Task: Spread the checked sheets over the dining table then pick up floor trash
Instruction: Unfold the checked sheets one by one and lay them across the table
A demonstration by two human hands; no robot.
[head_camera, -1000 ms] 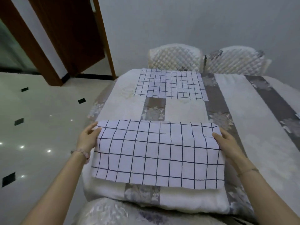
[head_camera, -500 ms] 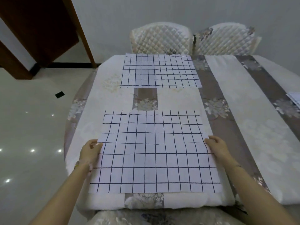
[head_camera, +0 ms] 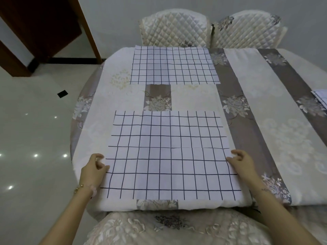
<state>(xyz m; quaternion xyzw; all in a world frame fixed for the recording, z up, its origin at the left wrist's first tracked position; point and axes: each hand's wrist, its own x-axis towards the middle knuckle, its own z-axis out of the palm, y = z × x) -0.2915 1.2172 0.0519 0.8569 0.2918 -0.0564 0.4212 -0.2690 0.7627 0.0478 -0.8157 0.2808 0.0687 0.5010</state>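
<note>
White checked sheets [head_camera: 169,156] — two spread flat.

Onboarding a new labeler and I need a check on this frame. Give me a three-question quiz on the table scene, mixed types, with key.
1. Short answer: at which edges of the near sheet are the left hand and the right hand?
2. Pick one: how many quilted chairs stand at the far side of the table? A one, B two, C three.
3. True or false: the near sheet lies folded in half.
Key: 1, left hand at its left edge, right hand at its right edge; 2, B; 3, false, it lies flat and opened out.
</note>
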